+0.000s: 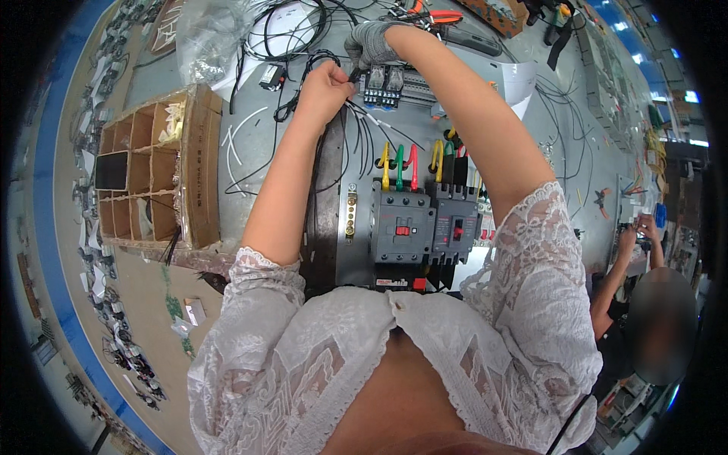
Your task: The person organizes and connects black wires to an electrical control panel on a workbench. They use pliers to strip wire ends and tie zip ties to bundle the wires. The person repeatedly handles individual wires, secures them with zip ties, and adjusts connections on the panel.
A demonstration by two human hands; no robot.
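My bare left hand (324, 92) is closed in a pinch on black wires (353, 74) at the upper middle. Close beside it, my right hand (371, 45), in a grey knit glove, curls its fingers down onto the same wires; its fingertips are partly hidden. Just right of the hands sit relays (383, 82) with clear covers and a row of terminal blocks (417, 88). White-tipped wires (368, 114) fan out below my fingers. Nearer to me, two dark grey circuit breakers (403, 227) stand side by side, with yellow, green and red cables (400, 167) at their far ends.
A divided cardboard box (201, 167) stands at the left edge. Coiled black cable (284, 34), a clear plastic bag (208, 45) and a small black-and-white component (273, 76) lie farther back. Red-handled pliers (444, 16) rest at the far side. Another person's hands (637, 231) work at right.
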